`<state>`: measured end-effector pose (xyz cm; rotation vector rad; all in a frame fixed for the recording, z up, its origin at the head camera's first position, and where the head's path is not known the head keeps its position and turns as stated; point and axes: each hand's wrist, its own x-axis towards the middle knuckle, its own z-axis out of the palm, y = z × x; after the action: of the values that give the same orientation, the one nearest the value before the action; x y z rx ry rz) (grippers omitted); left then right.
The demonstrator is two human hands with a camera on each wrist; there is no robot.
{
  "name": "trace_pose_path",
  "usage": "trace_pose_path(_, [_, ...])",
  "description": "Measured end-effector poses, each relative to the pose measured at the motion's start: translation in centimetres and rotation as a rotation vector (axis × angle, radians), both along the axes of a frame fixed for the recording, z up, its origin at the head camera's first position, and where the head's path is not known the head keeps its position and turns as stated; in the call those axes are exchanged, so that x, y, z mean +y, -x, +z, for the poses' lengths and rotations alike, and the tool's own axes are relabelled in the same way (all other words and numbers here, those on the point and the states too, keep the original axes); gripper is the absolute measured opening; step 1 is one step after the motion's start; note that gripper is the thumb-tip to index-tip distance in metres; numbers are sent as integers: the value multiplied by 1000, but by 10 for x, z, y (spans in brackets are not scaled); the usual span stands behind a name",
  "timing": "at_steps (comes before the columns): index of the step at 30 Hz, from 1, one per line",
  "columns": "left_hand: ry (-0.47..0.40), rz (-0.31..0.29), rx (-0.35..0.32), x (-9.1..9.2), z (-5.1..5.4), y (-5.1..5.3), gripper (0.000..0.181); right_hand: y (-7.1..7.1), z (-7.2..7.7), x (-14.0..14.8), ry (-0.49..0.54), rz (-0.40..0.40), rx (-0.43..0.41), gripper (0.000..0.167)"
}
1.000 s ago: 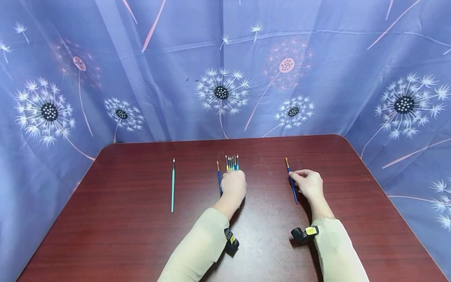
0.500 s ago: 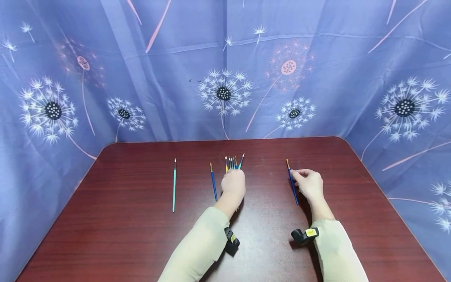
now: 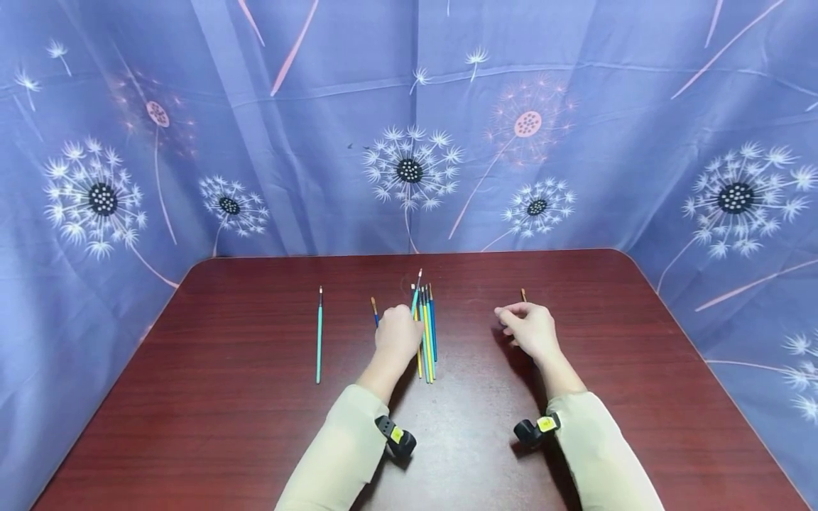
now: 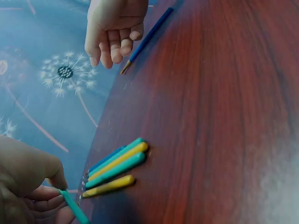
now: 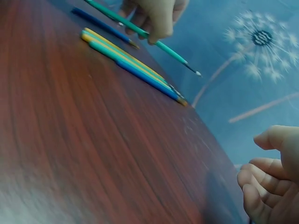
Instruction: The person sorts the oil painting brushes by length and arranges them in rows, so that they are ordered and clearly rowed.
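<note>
My left hand (image 3: 399, 333) pinches a teal paintbrush (image 5: 174, 53) between thumb and fingers, its white tip pointing away. Just right of that hand, a row of several yellow, teal and blue paintbrushes (image 3: 428, 341) lies side by side on the table. A blue paintbrush (image 3: 375, 311) with a tan tip lies to the left, partly hidden by the left hand. My right hand (image 3: 532, 333) is over the table with nothing in its loosely bent fingers. Another blue paintbrush (image 4: 152, 35) lies beside it, mostly covered by the hand in the head view.
Farther left, a separate teal paintbrush (image 3: 319, 341) lies on the dark red wooden table (image 3: 211, 397). A blue curtain (image 3: 307, 142) with dandelion prints hangs behind the table. Each sleeve carries a small black wrist camera (image 3: 396, 436).
My left hand has drawn a teal paintbrush out of the row and moved left with it. The right hand has let go of its blue paintbrush and moved left.
</note>
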<state>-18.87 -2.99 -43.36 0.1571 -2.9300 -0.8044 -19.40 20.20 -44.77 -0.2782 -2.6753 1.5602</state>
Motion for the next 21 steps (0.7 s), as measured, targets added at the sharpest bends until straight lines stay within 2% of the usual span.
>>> trace_pose_path(3, [-40,13,18,-8,0,-3,19,0,0,-11,-1,53,5,30])
trace_pose_path(8, [-106,24,9,-23,1,-8,29,1,-2,-28,6,140,-2,30])
trace_pose_path(15, [-171,37,-26,-41,-2,-13,39,1,-5,-52,7,203,-11,27])
trace_pose_path(21, [-187,69,-21,-54,-3,-16,29,-1,-5,-72,32,242,-24,25])
